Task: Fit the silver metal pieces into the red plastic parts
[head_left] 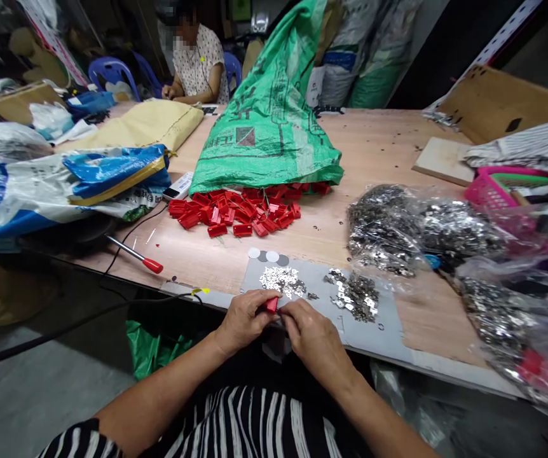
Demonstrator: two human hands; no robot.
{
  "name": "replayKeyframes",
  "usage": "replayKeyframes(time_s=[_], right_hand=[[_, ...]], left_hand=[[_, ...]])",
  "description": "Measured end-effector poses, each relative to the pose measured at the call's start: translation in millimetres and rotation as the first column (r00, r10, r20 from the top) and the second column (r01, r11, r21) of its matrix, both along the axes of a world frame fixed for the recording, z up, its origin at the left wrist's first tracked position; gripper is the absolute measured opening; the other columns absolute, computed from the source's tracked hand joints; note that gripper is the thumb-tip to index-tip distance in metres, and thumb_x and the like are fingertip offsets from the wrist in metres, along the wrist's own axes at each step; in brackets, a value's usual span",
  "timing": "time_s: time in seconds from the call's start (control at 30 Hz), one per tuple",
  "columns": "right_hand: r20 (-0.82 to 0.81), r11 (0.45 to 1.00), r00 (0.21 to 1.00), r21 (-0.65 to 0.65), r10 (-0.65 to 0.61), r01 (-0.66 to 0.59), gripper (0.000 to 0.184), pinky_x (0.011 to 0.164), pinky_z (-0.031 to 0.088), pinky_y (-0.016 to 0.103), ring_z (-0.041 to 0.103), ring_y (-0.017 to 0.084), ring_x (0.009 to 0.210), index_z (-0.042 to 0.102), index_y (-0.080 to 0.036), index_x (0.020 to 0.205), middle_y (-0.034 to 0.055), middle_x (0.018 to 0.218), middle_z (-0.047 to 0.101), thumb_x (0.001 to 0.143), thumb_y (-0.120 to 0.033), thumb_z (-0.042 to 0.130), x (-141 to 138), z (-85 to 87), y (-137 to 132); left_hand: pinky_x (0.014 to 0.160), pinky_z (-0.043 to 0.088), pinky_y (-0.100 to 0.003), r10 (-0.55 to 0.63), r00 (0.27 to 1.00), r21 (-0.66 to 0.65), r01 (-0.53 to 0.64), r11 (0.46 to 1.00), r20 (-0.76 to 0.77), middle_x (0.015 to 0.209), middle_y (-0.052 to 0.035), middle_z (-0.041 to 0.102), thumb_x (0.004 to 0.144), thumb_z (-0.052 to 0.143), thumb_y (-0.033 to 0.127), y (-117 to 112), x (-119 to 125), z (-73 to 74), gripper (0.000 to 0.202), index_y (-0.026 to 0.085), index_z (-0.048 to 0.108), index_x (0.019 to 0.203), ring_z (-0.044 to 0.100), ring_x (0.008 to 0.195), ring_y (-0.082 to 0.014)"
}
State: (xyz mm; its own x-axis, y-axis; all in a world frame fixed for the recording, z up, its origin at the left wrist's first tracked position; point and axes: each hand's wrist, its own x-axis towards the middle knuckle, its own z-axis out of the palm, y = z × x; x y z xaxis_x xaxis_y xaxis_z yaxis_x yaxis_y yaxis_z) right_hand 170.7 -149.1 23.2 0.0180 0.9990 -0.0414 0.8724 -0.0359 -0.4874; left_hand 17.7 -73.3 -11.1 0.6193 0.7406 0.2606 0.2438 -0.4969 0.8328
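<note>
My left hand point(246, 319) is closed around a small red plastic part point(271, 305) at the table's near edge. Close against it, my right hand point(313, 329) pinches with thumb and forefinger at the part's right side; whatever sits between those fingertips is too small to make out. Just beyond my hands lies a pile of small shiny metal pieces point(281, 280) on a grey sheet point(315, 270). A second pile of metal clips point(362, 298) is to the right of it. Further back, many red plastic parts point(243, 213) spill from the mouth of a green woven sack point(274, 121).
Clear bags of metal pieces point(383, 226) crowd the right side, near a pink basket point(491, 187). A red-handled screwdriver point(152, 265) and a cable point(78, 326) lie at left, before blue-and-white sacks point(30, 184). Another person point(202, 63) sits across the table.
</note>
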Motion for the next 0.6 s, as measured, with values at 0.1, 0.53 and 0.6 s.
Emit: replayKeyframes(time_s=[0.1, 0.53, 0.6], right_hand=[[-0.002, 0.999, 1.0, 0.036, -0.005, 0.006, 0.02, 0.071, 0.05, 0.031, 0.063, 0.02, 0.083, 0.059, -0.021, 0.101, 0.0058, 0.093, 0.061, 0.093, -0.018, 0.042, 2, -5.7, -5], [-0.302, 0.968, 0.944, 0.165, -0.13, 0.186, 0.027, 0.071, 0.048, 0.029, 0.063, 0.018, 0.072, 0.051, -0.022, 0.111, 0.0029, 0.082, 0.068, 0.094, -0.034, 0.035, 39, 13.8, 2], [-0.227, 0.957, 0.957, 0.184, -0.179, 0.223, 0.029, 0.074, 0.048, 0.03, 0.065, 0.02, 0.079, 0.053, -0.021, 0.114, 0.005, 0.087, 0.069, 0.091, -0.032, 0.039, 53, 17.3, 12]], left_hand=[[0.087, 0.048, -0.032, 0.024, 1.0, -0.033, -0.024, 0.999, 0.005, 0.104, -0.0065, 0.07, 0.073, 0.068, 0.013, -2, 1, 6.3, 0.037, 0.023, 0.064, 0.109, 0.064, 0.097, -0.0212], [0.078, 0.044, -0.025, 0.484, 0.786, -0.757, -0.032, 0.652, 0.384, 0.078, -0.0017, 0.068, 0.074, 0.071, 0.032, -11, -4, 38.4, 0.021, 0.017, 0.059, 0.082, 0.062, 0.078, -0.0139], [0.083, 0.044, -0.027, 0.515, 0.752, -0.81, 0.044, 0.584, 0.412, 0.08, -0.0033, 0.069, 0.073, 0.073, 0.032, -17, -4, 34.6, 0.023, 0.016, 0.058, 0.08, 0.064, 0.084, -0.0154]])
